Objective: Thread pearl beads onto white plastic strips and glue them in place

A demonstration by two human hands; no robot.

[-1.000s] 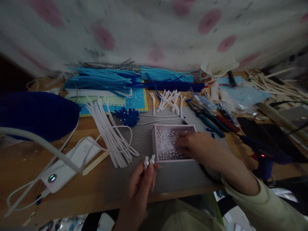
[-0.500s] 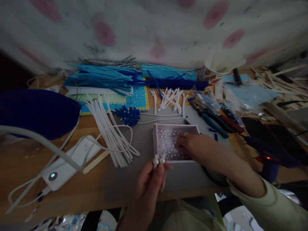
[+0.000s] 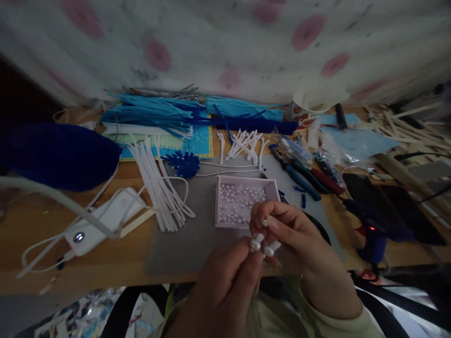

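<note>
My left hand (image 3: 234,277) is closed on white fuzzy stems tipped with pearl beads (image 3: 255,244); two beaded ends stick up past its thumb. Close beside them, my right hand (image 3: 303,239) pinches a small pearl bead (image 3: 265,223) between thumb and forefinger. Behind both hands stands a pale pink box (image 3: 217,202) with many loose pearl beads (image 3: 234,217) in it; my right hand covers its near right corner. Further back lie finished-looking white stems with pearl tips (image 3: 243,145). Left of them is a blue fuzzy flower (image 3: 185,164) with a string of beads (image 3: 229,173).
White pipe cleaners (image 3: 160,192) and a white power bank (image 3: 95,230) with cables lie left. Blue pipe cleaners (image 3: 148,112) are stacked at the back. Pliers (image 3: 303,180), a glue gun (image 3: 373,230) with a red light and a paper cup (image 3: 299,112) are right.
My right hand has come out of the bead box with a pearl bead and moved to my left hand. My left hand has shifted right, still holding the stems.
</note>
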